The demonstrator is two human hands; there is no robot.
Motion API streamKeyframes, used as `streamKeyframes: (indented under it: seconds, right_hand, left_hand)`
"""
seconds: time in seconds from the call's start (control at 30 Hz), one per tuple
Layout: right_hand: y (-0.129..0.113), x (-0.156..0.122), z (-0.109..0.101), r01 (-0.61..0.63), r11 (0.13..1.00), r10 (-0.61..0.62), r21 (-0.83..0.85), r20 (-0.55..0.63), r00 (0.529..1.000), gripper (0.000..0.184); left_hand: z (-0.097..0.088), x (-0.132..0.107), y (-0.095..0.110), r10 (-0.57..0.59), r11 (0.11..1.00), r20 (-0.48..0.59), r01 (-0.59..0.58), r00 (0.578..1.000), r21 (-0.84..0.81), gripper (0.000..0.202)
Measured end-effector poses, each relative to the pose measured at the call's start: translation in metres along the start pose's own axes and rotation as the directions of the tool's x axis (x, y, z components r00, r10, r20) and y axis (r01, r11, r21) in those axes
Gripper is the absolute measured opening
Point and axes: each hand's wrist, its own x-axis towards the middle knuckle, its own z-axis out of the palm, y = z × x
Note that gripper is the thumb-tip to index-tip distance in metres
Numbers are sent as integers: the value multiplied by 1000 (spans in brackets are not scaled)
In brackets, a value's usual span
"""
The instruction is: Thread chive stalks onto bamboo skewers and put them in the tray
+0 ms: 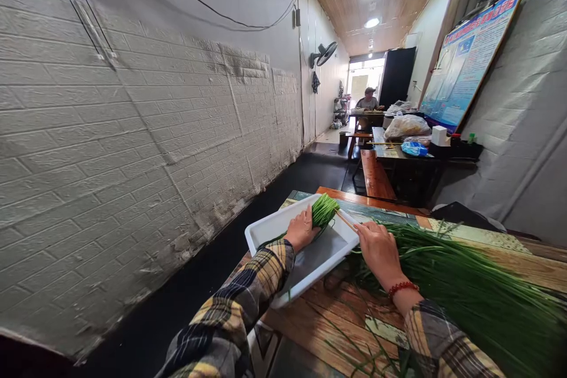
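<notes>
My left hand (302, 228) is closed round a small bundle of green chives (325, 209), holding it over a white plastic tray (274, 228) at the table's left edge. My right hand (377, 246) is closed on a thin wooden skewer (345, 221) whose tip points at the bundle's cut ends. A big heap of loose chives (469, 283) lies on the wooden table (328, 319) under and to the right of my right wrist, which wears a red bead bracelet.
A white brick wall runs along the left, with a dark floor aisle beside it. Beyond my table stand a wooden bench (376, 174) and a table with plastic bags (405, 127). A person (367, 100) sits at a far table. A poster (469, 59) leans on the right wall.
</notes>
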Motion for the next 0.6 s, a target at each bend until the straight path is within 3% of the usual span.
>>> streamKeyframes:
  seconds: [0.13,0.3,0.43,0.53,0.6]
  right_hand:
    - [1,1,1,-5,1000,5,2,21,1000,27]
    - [9,-13,-14,-1,998,6,58,-95,995,33]
    - [31,-51,-32,-27,990,57,137,-224,973,37]
    - [54,-95,-45,-71,977,122,203,-253,960,38]
    - [68,-128,-52,-129,960,192,249,-249,949,38]
  left_hand:
    - [9,-2,1,7,1000,64,-6,998,-4,116]
    - [24,-1,-1,-48,997,38,46,998,58,100]
    - [20,3,-7,-45,999,25,45,999,12,99]
    - [4,5,-11,12,999,18,-11,1000,-53,109]
    - [-10,5,-11,54,992,-57,-60,997,-107,111]
